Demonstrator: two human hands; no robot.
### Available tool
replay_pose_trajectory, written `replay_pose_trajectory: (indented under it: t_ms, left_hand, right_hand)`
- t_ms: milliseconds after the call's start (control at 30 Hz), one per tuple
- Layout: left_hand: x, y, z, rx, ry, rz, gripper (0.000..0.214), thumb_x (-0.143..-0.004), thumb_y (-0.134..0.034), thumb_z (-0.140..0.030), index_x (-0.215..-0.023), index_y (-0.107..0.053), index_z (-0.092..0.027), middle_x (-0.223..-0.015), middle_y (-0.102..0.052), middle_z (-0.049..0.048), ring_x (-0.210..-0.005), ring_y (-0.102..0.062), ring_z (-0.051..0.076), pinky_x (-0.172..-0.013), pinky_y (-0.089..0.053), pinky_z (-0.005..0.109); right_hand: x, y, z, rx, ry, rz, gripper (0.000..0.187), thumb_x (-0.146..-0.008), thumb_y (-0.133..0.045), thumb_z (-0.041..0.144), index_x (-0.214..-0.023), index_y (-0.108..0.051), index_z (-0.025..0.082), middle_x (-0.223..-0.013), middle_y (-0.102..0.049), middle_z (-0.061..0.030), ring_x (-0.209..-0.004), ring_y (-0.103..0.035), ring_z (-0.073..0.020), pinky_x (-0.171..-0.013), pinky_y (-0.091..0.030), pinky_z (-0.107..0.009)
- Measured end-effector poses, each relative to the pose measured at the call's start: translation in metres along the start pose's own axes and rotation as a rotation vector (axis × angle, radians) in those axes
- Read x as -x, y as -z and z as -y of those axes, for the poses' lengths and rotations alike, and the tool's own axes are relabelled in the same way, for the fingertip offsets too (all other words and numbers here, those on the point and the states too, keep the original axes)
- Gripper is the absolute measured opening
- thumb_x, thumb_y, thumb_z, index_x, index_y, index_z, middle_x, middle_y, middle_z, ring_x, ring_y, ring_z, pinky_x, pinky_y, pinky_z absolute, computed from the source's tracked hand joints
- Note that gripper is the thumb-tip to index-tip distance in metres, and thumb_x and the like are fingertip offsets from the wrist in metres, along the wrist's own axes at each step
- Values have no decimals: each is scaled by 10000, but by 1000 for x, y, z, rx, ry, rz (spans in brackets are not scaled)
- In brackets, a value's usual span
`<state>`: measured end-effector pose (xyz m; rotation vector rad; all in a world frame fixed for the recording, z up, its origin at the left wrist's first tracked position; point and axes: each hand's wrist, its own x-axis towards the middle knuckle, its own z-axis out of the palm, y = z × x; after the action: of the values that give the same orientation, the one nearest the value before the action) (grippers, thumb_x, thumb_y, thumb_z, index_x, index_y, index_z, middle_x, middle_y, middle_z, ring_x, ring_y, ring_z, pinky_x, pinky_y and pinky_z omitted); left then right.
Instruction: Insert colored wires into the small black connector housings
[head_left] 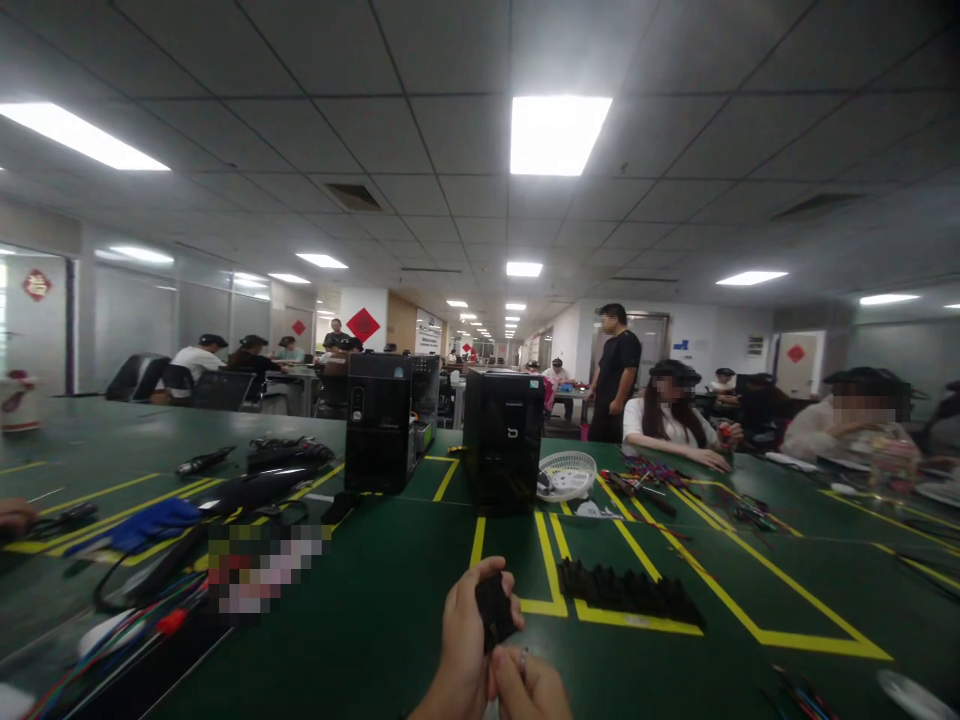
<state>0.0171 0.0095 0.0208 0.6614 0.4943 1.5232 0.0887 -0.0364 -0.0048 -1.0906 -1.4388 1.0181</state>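
My left hand is at the bottom middle of the view, its fingers closed around a small black block-shaped part. My right hand sits just below and to the right, its fingers touching the lower end of the same part; whether it grips it is unclear. Both hands hover over the green table. A black ridged strip lies on the table to the right of my hands. A black computer tower stands straight ahead, a second, opened tower to its left.
A white mesh basket sits right of the near tower. Cables, a blue cloth and black tools lie on the left. Yellow tape lines mark the table. A person in white sits at the right, another stands in black.
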Motion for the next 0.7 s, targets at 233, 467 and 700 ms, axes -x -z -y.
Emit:
replay_pose_trajectory:
  t_ms: [233,467,700]
  left_hand:
    - [-3,11,9,34,60,-46,230,-795,-464,-314,-911,-541,-131,-578,-566,2,-405,-529,144,-435,-427,285]
    - [-1,11,7,28,118,-88,213,-777,-474,-245,-954,-527,-139,-637,-602,18,-420,-555,142,-414,-403,253]
    - [-7,19,14,-22,72,-129,189,-769,-494,-268,-908,-529,-145,-610,-594,8,-402,-542,132,-407,-396,244]
  right_hand:
    - [-4,-10,-24,164,22,-94,530,-766,-348,702,-537,-395,227,-479,-370,36,-479,-373,-126,-510,-286,-261]
    - [-5,-1,-30,232,47,-89,463,-814,-336,609,-559,-415,230,-480,-391,30,-515,-423,-152,-518,-293,-269]
    - [-11,-6,-37,85,1,-38,484,-780,-380,640,-525,-413,230,-437,-332,57,-437,-314,-114,-468,-247,-265]
